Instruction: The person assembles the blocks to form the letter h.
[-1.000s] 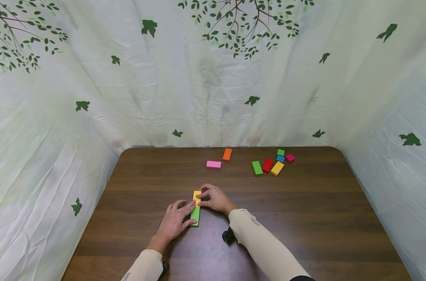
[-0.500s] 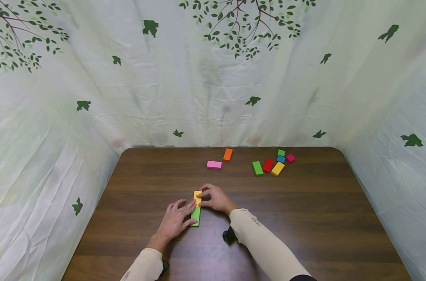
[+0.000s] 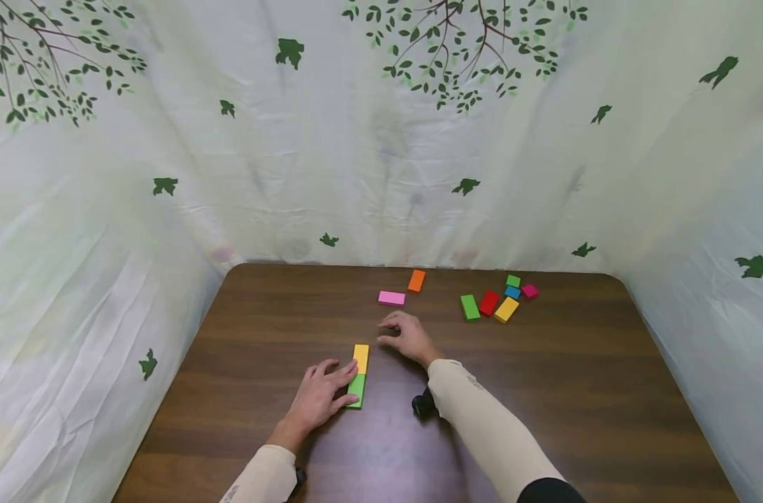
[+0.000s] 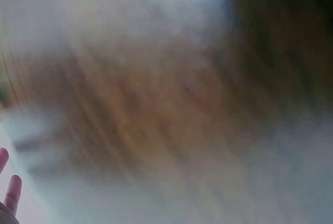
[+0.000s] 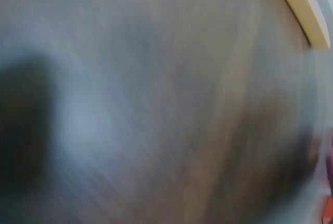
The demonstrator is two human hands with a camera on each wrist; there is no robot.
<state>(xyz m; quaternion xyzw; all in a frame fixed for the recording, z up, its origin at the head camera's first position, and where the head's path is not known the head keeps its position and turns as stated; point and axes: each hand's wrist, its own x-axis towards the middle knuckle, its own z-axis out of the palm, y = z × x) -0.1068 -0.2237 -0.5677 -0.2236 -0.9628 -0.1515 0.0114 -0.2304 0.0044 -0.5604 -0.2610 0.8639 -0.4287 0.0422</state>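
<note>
A yellow block [image 3: 361, 355] and a green block [image 3: 355, 386] lie end to end in one line on the wooden table [image 3: 583, 405]. My left hand [image 3: 314, 399] rests on them from the left: the index fingertip touches the yellow block near the joint, and the thumb reaches the green one's near end. To the right of the yellow block, and apart from it, is my right hand [image 3: 409, 339], its fingers loosely bent with nothing between them. The right wrist view catches the yellow block's side [image 5: 306, 8] at its upper corner. Blurred, the left wrist view shows only some fingertips [image 4: 14, 188].
Toward the back lie a pink block [image 3: 391, 298] and an orange block [image 3: 416, 281]. Further right is a loose group: green [image 3: 470, 308], red [image 3: 489, 303], yellow [image 3: 506, 310], blue [image 3: 512, 293], small green [image 3: 513, 281] and magenta [image 3: 529, 291] blocks. A printed curtain [image 3: 331, 161] surrounds the table.
My right hand has let go of the yellow block and moved away, right and toward the back. The left hand stays on the two blocks. The head view has shifted slightly.
</note>
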